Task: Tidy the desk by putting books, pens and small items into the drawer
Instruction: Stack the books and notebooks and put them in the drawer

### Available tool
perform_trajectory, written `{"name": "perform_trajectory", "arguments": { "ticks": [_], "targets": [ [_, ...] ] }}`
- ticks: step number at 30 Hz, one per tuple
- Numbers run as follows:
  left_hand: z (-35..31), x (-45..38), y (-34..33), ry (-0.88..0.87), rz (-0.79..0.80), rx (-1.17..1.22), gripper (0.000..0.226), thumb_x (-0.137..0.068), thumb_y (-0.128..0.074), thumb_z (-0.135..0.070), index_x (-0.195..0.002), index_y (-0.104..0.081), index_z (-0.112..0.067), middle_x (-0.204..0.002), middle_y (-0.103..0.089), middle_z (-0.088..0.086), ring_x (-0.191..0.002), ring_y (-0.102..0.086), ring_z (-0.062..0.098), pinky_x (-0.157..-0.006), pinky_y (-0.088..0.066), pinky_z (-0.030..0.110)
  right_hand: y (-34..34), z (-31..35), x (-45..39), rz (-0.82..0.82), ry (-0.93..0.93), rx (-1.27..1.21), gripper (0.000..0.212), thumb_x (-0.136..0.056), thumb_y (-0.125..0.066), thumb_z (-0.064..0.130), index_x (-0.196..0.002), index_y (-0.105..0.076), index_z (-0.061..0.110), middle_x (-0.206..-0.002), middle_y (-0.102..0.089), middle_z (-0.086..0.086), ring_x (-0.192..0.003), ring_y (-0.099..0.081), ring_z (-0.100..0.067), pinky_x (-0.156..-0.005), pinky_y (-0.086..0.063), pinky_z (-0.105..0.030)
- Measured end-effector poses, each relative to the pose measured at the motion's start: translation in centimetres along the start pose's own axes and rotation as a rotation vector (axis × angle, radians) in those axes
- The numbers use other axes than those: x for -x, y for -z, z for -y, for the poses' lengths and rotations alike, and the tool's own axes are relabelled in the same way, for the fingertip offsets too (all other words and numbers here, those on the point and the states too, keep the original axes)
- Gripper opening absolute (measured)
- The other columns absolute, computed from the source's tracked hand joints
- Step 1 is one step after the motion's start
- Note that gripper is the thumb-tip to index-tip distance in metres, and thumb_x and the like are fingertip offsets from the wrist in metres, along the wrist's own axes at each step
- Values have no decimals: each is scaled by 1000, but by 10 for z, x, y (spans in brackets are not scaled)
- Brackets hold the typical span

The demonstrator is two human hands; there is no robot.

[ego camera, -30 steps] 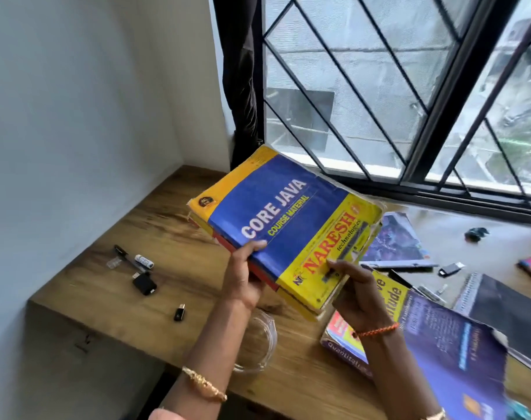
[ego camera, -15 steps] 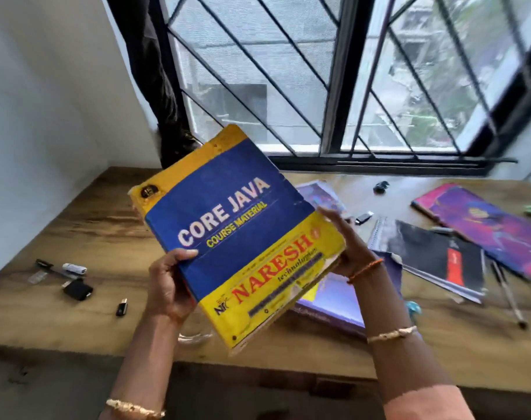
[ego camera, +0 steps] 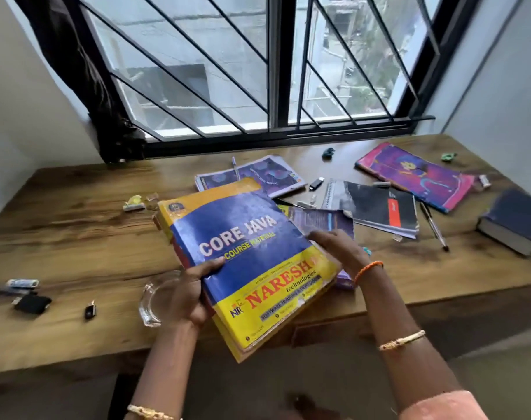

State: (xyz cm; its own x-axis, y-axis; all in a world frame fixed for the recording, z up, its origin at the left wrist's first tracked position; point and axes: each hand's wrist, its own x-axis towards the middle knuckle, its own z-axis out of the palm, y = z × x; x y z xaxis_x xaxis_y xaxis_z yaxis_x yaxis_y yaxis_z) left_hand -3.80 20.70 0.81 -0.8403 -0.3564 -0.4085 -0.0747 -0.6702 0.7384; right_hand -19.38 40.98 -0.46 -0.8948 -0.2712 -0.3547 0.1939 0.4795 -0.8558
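A thick blue and yellow book titled Core Java (ego camera: 243,256), with at least one more book stacked under it, hangs over the wooden desk's (ego camera: 85,225) front edge. My left hand (ego camera: 191,295) grips the stack's left edge, thumb on the cover. My right hand (ego camera: 340,250) holds the right edge, fingers laid over the cover. Further books lie on the desk: a purple one (ego camera: 258,174), a black spiral notebook (ego camera: 376,207), a pink and purple one (ego camera: 416,174), a dark blue one (ego camera: 513,222). No drawer is in view.
A glass ashtray (ego camera: 155,298) sits beside my left hand. At the left lie a marker (ego camera: 18,284), a black adapter (ego camera: 32,304) and a small black plug (ego camera: 90,310). A pen (ego camera: 434,225), a USB stick (ego camera: 315,184) and small clips are scattered at the right. A barred window stands behind.
The book stack has come down from a raised tilt to lie flatter and lower over the desk's front edge. The view has swung right, showing the desk's right side.
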Motion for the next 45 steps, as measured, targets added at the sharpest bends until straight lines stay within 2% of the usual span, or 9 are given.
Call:
{"name": "perform_trajectory", "arguments": {
  "ticks": [3, 5, 9, 12, 19, 22, 25, 36, 45],
  "targets": [
    [-1, 0, -10, -50, 13, 5, 26, -89, -44, 4, -95, -62, -14, -78, -74, -1, -65, -71, 17, -63, -60, 31, 23, -19, 8, -219, 236, 285, 15, -81, -64, 19, -91, -70, 9, -81, -66, -5, -80, -60, -19, -71, -45, -26],
    [-6, -2, -13, -94, 11, 19, 27, -89, -44, 3, -95, -63, -15, -79, -74, -2, -67, -71, 16, -62, -60, 30, 24, -35, 21, -100, 353, 420, 36, -78, -63, 27, -108, -66, 8, -110, -63, -10, -106, -58, -22, -90, -41, -28],
    [-13, -1, -19, -160, -8, 31, 41, -89, -45, 1, -75, -78, -19, -84, -75, -1, -72, -71, 18, -64, -60, 32, 35, -56, 19, 136, 315, 776, 71, -77, -61, 51, -141, -35, 36, -159, -8, 2, -147, -3, -21, -116, -7, -44],
    [-14, 7, -25, -231, -32, 37, 47, -89, -43, 2, -70, -78, -23, -84, -75, -2, -71, -72, 16, -65, -60, 32, 50, -59, 10, 247, 360, 1015, 90, -72, -69, 52, -145, -17, 43, -159, 12, 2, -146, 13, -24, -116, 2, -51],
    [-13, 28, -42, -417, -99, 33, 54, -92, -40, 2, -68, -78, -27, -84, -74, -8, -72, -71, 11, -67, -59, 27, 30, -72, 2, 72, 586, 1028, 82, -76, -64, 50, -144, -32, 16, -154, -18, -21, -142, -9, -45, -112, -26, -54],
    [-13, 39, -46, -466, -134, 26, 56, -92, -40, 2, -66, -78, -29, -82, -74, -10, -72, -71, 9, -67, -59, 26, 24, -67, 0, 25, 667, 1140, 68, -74, -68, 22, -130, -32, 7, -133, -45, -24, -127, -39, -48, -88, -49, -51],
    [-11, 51, -46, -497, -167, 25, 55, -92, -40, 1, -67, -78, -30, -83, -74, -10, -73, -71, 9, -68, -59, 26, 32, -56, -2, -119, 798, 1181, 59, -61, -70, 0, -115, -48, 11, -89, -63, -14, -79, -63, -39, -49, -50, -35],
    [-7, 88, -43, -574, -257, 6, 49, -91, -44, -1, -74, -79, -30, -88, -74, -10, -76, -71, 10, -71, -59, 28, 88, 23, -16, -334, 816, 733, 29, -78, -62, 19, -107, -63, 18, -89, -67, -20, -83, -63, -42, -63, -45, -37],
    [28, 66, -53, -420, -233, 65, 28, -90, -44, -3, -108, -60, -17, -92, -73, -1, -76, -71, 18, -73, -58, 37, 110, 44, -23, -449, 754, 574, 37, -77, -52, 37, -107, -62, 18, -88, -67, -23, -84, -62, -42, -66, -44, -37]
  ]
}}
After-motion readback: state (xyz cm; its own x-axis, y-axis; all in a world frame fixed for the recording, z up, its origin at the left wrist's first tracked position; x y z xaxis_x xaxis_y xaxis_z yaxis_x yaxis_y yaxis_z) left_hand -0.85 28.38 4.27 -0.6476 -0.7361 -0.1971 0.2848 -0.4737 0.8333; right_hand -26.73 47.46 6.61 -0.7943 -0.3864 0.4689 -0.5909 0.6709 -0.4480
